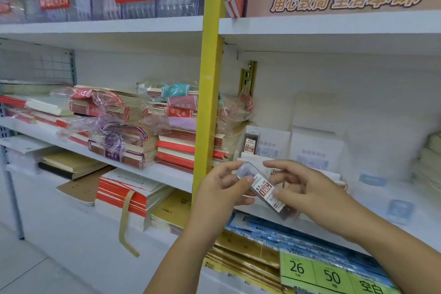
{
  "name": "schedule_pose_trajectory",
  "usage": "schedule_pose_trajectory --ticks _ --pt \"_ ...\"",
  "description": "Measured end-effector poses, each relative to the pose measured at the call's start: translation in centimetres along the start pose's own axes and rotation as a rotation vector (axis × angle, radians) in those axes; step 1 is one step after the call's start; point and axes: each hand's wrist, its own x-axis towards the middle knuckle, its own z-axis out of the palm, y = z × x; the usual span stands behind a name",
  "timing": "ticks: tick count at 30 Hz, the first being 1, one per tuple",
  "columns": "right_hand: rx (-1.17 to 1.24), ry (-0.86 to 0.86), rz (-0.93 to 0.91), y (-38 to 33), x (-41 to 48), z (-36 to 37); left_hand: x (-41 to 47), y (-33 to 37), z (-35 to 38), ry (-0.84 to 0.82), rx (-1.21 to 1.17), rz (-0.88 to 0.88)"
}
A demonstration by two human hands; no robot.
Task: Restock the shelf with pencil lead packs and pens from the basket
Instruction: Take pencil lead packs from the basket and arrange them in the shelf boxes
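Note:
A clear pencil lead pack [263,186] with a white and red label marked 0.7 is held tilted in front of the white shelf [358,198]. My left hand [222,188] pinches its upper clear end with thumb and fingers. My right hand [300,186] grips its lower end, thumb on the label. Another lead pack [251,142], marked 0.5, stands upright on the shelf just behind, against white boxes. No basket or pens are in view.
A yellow upright post [210,93] divides the shelving. Wrapped stacks of notebooks [133,126] fill the left shelves. White packets [315,150] stand at the back right. Blue and gold paper packs [274,243] and a green price tag [329,274] lie below.

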Motion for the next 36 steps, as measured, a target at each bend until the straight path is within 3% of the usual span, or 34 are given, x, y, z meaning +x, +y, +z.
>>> schedule_pose_trajectory --ticks 4,6,10,13,22,25,27,29,32,36 --pt "-0.143 -0.051 -0.086 -0.1 0.6 -1.5 1.2 -0.2 2.4 0.003 0.021 0.078" --pt "-0.156 -0.010 -0.077 0.0 1.0 -3.2 1.9 -1.3 3.8 0.038 0.157 0.159" --pt "-0.123 0.431 -0.201 0.0 3.0 -7.8 3.3 -3.3 6.0 0.067 0.866 0.497" --pt "-0.361 0.562 -0.243 0.9 5.1 -9.7 4.1 -5.1 6.9 -0.002 1.089 0.551" --pt "-0.525 0.379 -0.031 4.0 9.2 -9.3 4.6 -6.2 7.2 0.057 1.184 0.615" --pt "-0.816 0.311 0.050 4.3 9.6 -9.0 4.6 -6.3 6.9 0.040 1.182 0.604" --pt "-1.106 0.362 0.002 4.3 9.7 -8.8 4.7 -6.3 6.7 0.032 1.203 0.605" --pt "-1.216 0.402 -0.045 4.0 9.6 -8.7 4.9 -6.3 6.6 0.025 1.193 0.614" --pt "-1.036 0.456 -0.079 3.1 7.8 -8.9 4.5 -6.0 6.4 0.019 1.129 0.633" --pt "-0.529 0.541 -0.224 1.0 1.9 -8.1 2.0 -5.3 5.4 0.062 1.008 0.733"
